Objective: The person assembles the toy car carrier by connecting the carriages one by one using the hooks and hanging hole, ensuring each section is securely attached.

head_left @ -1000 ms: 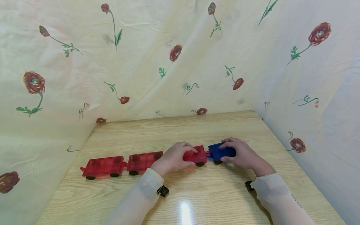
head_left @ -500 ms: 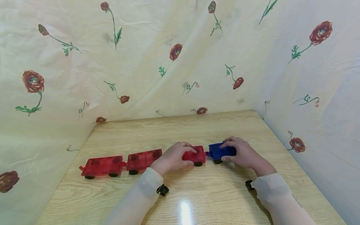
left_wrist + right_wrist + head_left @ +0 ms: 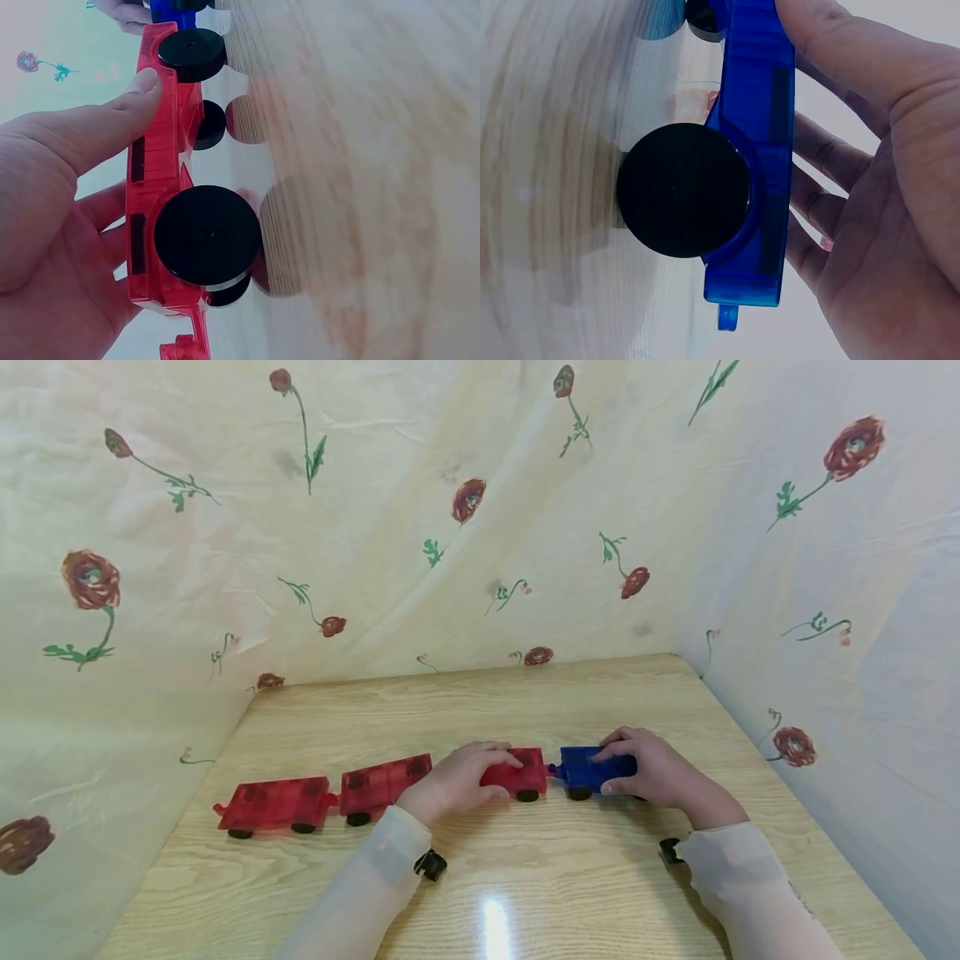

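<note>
My left hand (image 3: 459,783) grips a translucent red toy train car (image 3: 150,169) by its sides, thumb along the near edge. Black wheels (image 3: 208,234) under it stand on the tabletop. To its right, my right hand (image 3: 651,768) holds a translucent blue toy train car (image 3: 751,150) between thumb and fingers. The facing hitches of these two cars meet at a small coupling (image 3: 553,770); whether it is fully locked I cannot tell. Further left stand a second red car (image 3: 384,783) and a third red car (image 3: 276,802), joined by a hitch. My left wrist hides part of the second car.
All the cars form one row across the wooden table (image 3: 480,710). Flower-patterned cloth (image 3: 390,527) rises behind the table and along both sides. A black wrist camera (image 3: 432,865) hangs at my left cuff, another black camera (image 3: 671,850) at my right.
My right hand and the blue car have shifted slightly right, and the blue car has straightened in line with the red one. My left hand with its red car has moved slightly left.
</note>
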`<state>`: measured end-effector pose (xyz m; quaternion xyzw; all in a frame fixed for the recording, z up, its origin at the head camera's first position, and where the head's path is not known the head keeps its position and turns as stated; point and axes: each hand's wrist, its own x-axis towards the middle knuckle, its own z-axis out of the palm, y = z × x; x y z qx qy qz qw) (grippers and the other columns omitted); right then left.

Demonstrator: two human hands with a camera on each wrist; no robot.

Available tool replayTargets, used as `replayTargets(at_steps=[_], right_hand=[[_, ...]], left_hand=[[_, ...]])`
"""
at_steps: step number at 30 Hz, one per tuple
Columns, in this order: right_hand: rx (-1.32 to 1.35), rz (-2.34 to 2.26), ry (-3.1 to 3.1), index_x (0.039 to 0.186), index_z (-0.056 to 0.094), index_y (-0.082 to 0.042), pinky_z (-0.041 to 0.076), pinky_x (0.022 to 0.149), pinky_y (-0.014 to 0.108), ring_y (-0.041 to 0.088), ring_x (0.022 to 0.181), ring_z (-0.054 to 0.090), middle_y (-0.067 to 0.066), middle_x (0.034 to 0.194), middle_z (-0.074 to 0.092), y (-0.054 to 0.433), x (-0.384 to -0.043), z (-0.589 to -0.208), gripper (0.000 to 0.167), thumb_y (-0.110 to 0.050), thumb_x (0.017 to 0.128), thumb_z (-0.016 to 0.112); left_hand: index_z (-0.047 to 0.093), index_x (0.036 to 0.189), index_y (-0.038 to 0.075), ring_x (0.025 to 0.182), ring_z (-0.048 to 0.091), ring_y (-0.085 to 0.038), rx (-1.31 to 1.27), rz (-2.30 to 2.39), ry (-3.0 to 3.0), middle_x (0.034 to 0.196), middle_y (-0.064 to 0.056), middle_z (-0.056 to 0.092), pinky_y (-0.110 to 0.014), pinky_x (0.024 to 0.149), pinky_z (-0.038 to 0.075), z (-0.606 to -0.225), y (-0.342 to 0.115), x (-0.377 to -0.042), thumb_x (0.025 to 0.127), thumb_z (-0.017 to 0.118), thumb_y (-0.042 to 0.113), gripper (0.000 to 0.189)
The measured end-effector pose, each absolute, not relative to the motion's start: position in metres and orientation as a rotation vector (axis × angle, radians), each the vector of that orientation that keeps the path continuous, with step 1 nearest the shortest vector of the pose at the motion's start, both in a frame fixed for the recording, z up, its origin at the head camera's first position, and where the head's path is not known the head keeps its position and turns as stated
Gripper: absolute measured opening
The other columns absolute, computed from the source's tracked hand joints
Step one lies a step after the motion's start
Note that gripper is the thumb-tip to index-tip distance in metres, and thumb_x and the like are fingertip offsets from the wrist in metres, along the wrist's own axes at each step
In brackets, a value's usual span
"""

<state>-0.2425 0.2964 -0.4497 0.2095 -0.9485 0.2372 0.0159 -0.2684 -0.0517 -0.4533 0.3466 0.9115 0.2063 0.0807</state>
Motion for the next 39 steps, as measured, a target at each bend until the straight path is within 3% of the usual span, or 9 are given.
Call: replayTargets(at_steps=[12,20,25,35,39], right_hand=[[0.691,0.717,-2.931,0.117,0.080,-0.018,0.045,0.102,0.065,0.041,0.122,0.057,0.009,0.130,0.063,0.297,-0.240,-0.450,0.038,-0.030,0.083,0.092],[0.715,0.713,-2.939,0.121,0.078,-0.016,0.045,0.102,0.066,0.043,0.124,0.056,0.011,0.133,0.062,0.297,-0.237,-0.448,0.040,-0.026,0.084,0.091],[0.724,0.718,-2.939,0.121,0.078,-0.016,0.044,0.102,0.067,0.044,0.125,0.055,0.011,0.135,0.062,0.298,-0.236,-0.447,0.041,-0.026,0.084,0.091],[0.722,0.734,-2.978,0.125,0.077,-0.017,0.043,0.104,0.068,0.045,0.130,0.052,0.012,0.140,0.060,0.300,-0.238,-0.448,0.043,-0.025,0.085,0.090],[0.721,0.742,-2.994,0.126,0.077,-0.017,0.043,0.105,0.067,0.046,0.132,0.051,0.013,0.141,0.059,0.302,-0.239,-0.447,0.044,-0.024,0.085,0.090]], left_hand=[[0.058,0.149,0.036,0.153,0.033,-0.027,1.004,0.594,2.732,0.167,0.003,0.037,-0.048,0.119,0.037,-0.450,-0.061,-0.264,0.096,0.079,0.033,0.058],[0.051,0.156,0.027,0.154,0.030,-0.030,0.949,0.658,2.740,0.167,-0.003,0.034,-0.052,0.118,0.038,-0.441,-0.092,-0.259,0.095,0.080,0.033,0.068],[0.048,0.158,0.027,0.153,0.031,-0.032,0.883,0.677,2.773,0.168,-0.005,0.033,-0.054,0.114,0.041,-0.445,-0.120,-0.257,0.091,0.084,0.036,0.077],[0.045,0.160,0.019,0.144,0.044,-0.035,0.689,0.623,2.851,0.156,-0.007,0.048,-0.056,0.112,0.044,-0.452,-0.183,-0.248,0.082,0.092,0.035,0.092],[0.045,0.159,0.015,0.142,0.045,-0.040,0.629,0.627,2.882,0.155,-0.013,0.050,-0.059,0.112,0.042,-0.454,-0.206,-0.245,0.081,0.093,0.037,0.094]])
